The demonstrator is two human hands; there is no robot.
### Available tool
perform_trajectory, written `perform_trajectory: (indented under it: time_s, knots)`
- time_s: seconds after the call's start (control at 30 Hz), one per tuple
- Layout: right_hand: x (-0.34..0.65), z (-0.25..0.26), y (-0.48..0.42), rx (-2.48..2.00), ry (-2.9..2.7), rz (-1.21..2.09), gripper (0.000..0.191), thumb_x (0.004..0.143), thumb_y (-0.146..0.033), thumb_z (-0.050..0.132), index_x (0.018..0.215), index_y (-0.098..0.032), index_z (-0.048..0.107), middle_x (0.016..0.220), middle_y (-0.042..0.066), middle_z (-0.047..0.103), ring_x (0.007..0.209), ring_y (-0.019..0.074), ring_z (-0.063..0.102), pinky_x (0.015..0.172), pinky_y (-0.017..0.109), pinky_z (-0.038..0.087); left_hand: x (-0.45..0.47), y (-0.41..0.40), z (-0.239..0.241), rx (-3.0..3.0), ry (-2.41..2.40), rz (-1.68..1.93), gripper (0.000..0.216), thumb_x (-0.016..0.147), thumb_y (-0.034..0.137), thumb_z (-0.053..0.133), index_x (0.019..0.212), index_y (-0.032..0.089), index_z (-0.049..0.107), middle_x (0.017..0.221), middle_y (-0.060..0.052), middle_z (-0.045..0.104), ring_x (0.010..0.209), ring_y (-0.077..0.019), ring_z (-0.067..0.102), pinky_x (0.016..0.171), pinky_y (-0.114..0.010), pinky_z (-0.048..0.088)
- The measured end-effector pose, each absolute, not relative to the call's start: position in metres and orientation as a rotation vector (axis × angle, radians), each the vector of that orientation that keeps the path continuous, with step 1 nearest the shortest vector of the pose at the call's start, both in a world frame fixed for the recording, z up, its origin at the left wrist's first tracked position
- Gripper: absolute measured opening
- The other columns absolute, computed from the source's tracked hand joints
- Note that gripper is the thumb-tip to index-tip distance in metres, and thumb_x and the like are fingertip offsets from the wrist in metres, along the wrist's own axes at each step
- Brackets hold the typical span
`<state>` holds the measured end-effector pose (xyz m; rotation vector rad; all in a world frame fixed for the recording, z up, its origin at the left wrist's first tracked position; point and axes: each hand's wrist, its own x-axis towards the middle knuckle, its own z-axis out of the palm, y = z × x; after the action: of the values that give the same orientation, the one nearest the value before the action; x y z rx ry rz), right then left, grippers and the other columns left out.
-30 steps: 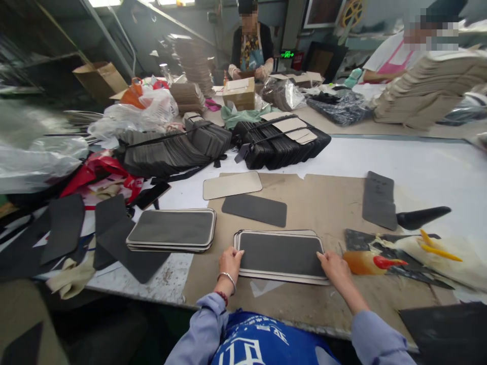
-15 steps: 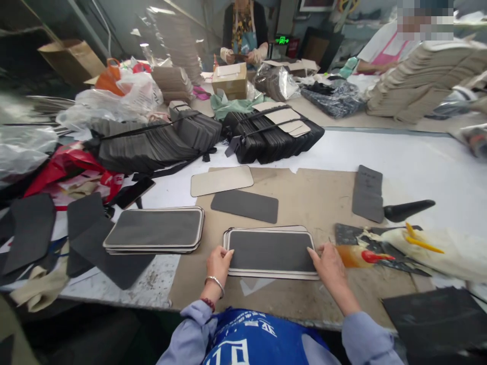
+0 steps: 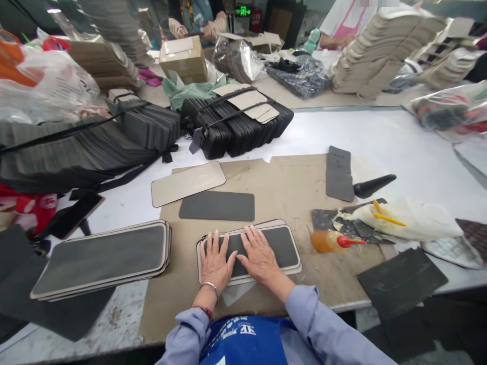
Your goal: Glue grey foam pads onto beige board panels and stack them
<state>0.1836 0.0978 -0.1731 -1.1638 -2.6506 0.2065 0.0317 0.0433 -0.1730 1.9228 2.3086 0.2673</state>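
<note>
Both hands lie flat with fingers spread on a dark grey rounded panel (image 3: 283, 247), which tops a small stack of light-bordered boards. My left hand (image 3: 216, 261) covers the panel's left end. Close beside it, my right hand (image 3: 261, 256) presses on the middle, the two thumbs nearly touching. Beyond the stack lie a loose dark grey strip (image 3: 216, 206) and a beige board (image 3: 188, 183), which overlap slightly. To the left is another stack of bordered grey panels (image 3: 106, 258).
At the right are a glue bottle with a red tip (image 3: 329, 242), a white bag with a yellow piece (image 3: 411, 220) and a black-handled tool (image 3: 375, 186). Strapped dark bundles (image 3: 239, 121) stand behind. A phone (image 3: 78, 215) lies left. A co-worker's gloved hands (image 3: 198, 30) show across the table.
My hands have gone from gripping the panel's two ends to lying flat on top of it, close together. The view has shifted, so the surroundings appear displaced.
</note>
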Motion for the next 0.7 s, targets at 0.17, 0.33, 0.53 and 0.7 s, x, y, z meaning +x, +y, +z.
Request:
perform_trajectory:
  time_s: [0.17,0.33,0.53,0.7]
  knots:
    - [0.208,-0.186,0.106,-1.221,-2.678,0.224,0.061,0.085,-0.038,0.046,0.137,-0.01,0.029,0.143,0.013,0.027,0.134,0.0237,0.016,0.108,0.043,0.021,0.033,0.045,-0.18,1.934,2.296,0.161,0.054,0.082,0.041,0.046,0.132,0.019,0.039,0.142,-0.016,0.03,0.132,-0.0335,0.022,0.105,-0.056,0.018]
    - [0.24,-0.184,0.119,-1.422,-2.608,0.121,0.069,0.086,-0.036,0.043,0.14,-0.007,0.013,0.143,0.015,0.026,0.134,0.0241,0.014,0.108,0.044,0.021,0.033,0.045,-0.177,1.942,2.299,0.149,0.054,0.082,0.039,0.048,0.13,0.018,0.042,0.142,-0.017,0.03,0.131,-0.0346,0.023,0.105,-0.056,0.018]
    - [0.248,-0.191,0.129,-1.513,-2.563,0.123,0.068,0.088,-0.039,0.039,0.14,-0.006,0.011,0.143,0.018,0.026,0.134,0.0255,0.015,0.107,0.045,0.022,0.033,0.045,-0.181,1.897,2.286,0.16,0.056,0.081,0.039,0.05,0.132,0.02,0.039,0.144,-0.016,0.026,0.133,-0.034,0.019,0.106,-0.056,0.016]
    - [0.27,-0.197,0.132,-1.752,-2.286,0.134,0.06,0.091,-0.039,0.026,0.132,0.003,0.028,0.133,0.027,0.038,0.128,0.0285,0.029,0.101,0.046,0.032,0.03,0.046,-0.175,1.726,2.186,0.406,0.053,0.084,0.037,0.045,0.133,0.02,0.036,0.145,-0.014,0.024,0.134,-0.0302,0.016,0.108,-0.055,0.012]
